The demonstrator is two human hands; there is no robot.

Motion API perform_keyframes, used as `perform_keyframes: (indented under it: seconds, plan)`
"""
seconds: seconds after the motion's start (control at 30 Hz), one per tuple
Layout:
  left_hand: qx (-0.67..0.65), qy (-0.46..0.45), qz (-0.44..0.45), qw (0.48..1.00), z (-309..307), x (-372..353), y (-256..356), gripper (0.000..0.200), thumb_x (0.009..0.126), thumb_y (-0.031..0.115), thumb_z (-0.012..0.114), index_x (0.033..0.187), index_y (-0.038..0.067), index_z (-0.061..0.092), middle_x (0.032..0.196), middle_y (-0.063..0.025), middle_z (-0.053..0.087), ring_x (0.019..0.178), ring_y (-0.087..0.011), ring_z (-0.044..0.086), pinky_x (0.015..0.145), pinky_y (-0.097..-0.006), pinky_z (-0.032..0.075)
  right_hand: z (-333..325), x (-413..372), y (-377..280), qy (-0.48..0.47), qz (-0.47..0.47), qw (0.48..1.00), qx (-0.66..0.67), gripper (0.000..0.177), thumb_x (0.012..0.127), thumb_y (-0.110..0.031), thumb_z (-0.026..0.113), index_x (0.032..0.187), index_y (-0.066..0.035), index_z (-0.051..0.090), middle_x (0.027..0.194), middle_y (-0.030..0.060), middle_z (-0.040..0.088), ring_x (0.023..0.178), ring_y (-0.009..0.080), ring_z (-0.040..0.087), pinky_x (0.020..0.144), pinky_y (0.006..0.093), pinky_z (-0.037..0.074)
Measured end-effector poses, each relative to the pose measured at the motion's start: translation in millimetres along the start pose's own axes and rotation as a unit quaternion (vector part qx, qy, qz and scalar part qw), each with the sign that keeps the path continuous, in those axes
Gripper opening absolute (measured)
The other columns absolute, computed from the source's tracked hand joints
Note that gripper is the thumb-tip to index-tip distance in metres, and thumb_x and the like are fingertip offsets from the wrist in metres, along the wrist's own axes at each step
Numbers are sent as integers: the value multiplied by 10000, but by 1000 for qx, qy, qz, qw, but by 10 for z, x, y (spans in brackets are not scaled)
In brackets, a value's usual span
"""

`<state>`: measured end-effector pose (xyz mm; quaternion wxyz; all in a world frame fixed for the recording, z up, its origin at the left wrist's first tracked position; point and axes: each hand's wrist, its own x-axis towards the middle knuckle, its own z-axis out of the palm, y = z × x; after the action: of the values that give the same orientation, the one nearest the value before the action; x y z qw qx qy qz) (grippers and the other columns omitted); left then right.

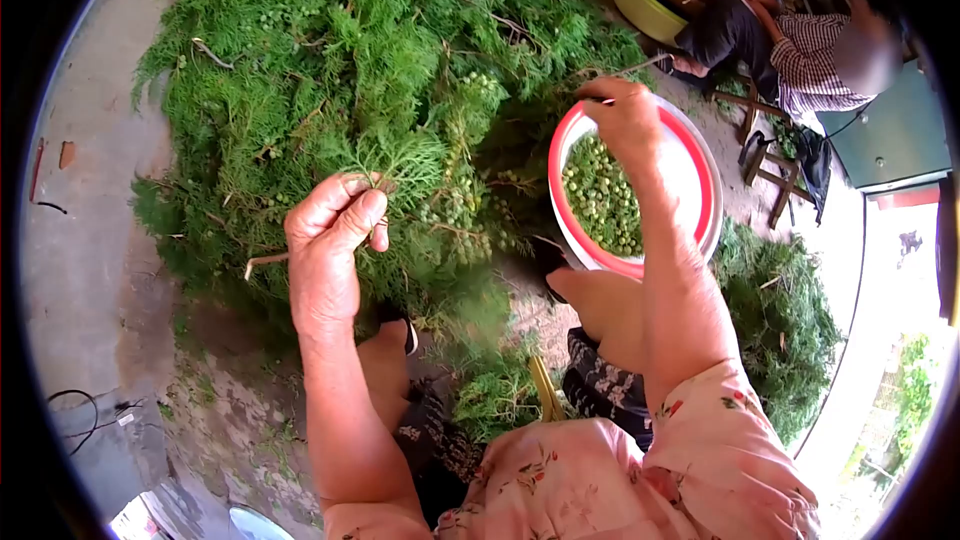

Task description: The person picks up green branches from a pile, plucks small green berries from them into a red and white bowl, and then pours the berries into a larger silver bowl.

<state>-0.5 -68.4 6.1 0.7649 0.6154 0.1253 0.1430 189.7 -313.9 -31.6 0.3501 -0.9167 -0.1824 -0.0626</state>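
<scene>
Thumb and fingers of my left hand [338, 220] pinch a small green sprig [400, 162] in front of a large heap of leafy branches [340, 70]. My right hand [622, 112] is above the far rim of a white basin [690, 180] with a red band. Its fingers are curled, and a thin dark thing shows at them, too small to name. Inside the basin lie many small round green cones [600, 195]. Clusters of similar cones hang on the branches left of the basin.
At the upper right a co-worker in a checked shirt [815, 55] sits beside a yellow-green tub [645, 5]. A wooden stool [780, 175] stands near them. More cut branches [775, 320] lie to the right, and greenery [500, 395] lies between my legs.
</scene>
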Motion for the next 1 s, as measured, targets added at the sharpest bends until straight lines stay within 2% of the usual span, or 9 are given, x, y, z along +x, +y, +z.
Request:
perform_keyframes:
  seconds: [0.1,0.3,0.43,0.47,0.5,0.6,0.77,0.9,1.0]
  plan:
    - [164,-101,-10,981,-90,-26,-2,67,780,10,629,838,-14,650,755,-59,634,637,-120,576,586,-240,475,-41,-16,442,46,85,990,-101,287,697,-43,507,900,-130,690,871,179,643,826,343,618,733,400,497]
    - [481,-342,-95,801,35,-189,-66,126,692,110,644,807,83,689,746,-126,646,642,-228,621,637,-310,493,208,-33,565,-60,87,987,-121,214,751,-201,574,922,-108,662,922,128,641,854,303,615,746,385,496]
    - [443,-425,-45,788,238,-380,-222,143,654,164,675,758,67,685,726,-121,641,648,-265,620,616,-337,489,578,-235,445,-229,6,973,16,232,759,-177,573,933,-44,651,860,167,647,767,274,631,747,349,492]
    - [417,-446,-76,788,286,-445,-285,154,667,184,658,767,68,676,703,-110,634,641,-288,613,607,-355,486,726,-279,453,-250,14,968,-13,225,760,-175,572,930,-52,653,852,158,647,770,269,632,756,340,494]
    - [490,-505,-113,701,431,-431,-247,174,683,207,657,799,79,676,768,-93,645,730,-278,618,666,-358,482,893,-334,495,-272,22,961,-42,218,760,-174,571,926,-60,655,844,149,648,773,265,633,764,332,495]
    - [448,-563,-97,688,513,-537,-343,210,722,286,647,814,99,674,897,-74,642,882,-267,578,780,-371,448,1387,-595,837,-309,-34,940,-141,174,744,-140,551,847,-67,670,804,157,640,786,307,623,762,356,495]
    - [476,-545,-55,688,462,-479,-324,199,745,275,638,768,77,641,831,-92,634,832,-283,578,749,-374,453,1806,-1091,1143,-247,188,944,-108,186,765,-110,529,850,-23,669,930,197,629,929,356,594,783,404,487]
    - [472,-464,4,749,361,-405,-381,204,762,257,648,708,60,652,678,-132,625,721,-301,606,664,-401,470,2171,-1291,1472,-320,230,905,-163,191,720,-95,526,845,-91,671,982,173,613,903,343,590,794,406,480]
    - [532,-365,11,764,250,-272,-249,193,772,238,634,788,46,634,757,-125,628,744,-293,588,696,-376,468,2303,-1523,1580,-407,130,866,-261,245,752,-92,493,915,-99,675,1005,193,604,931,367,590,839,410,481]
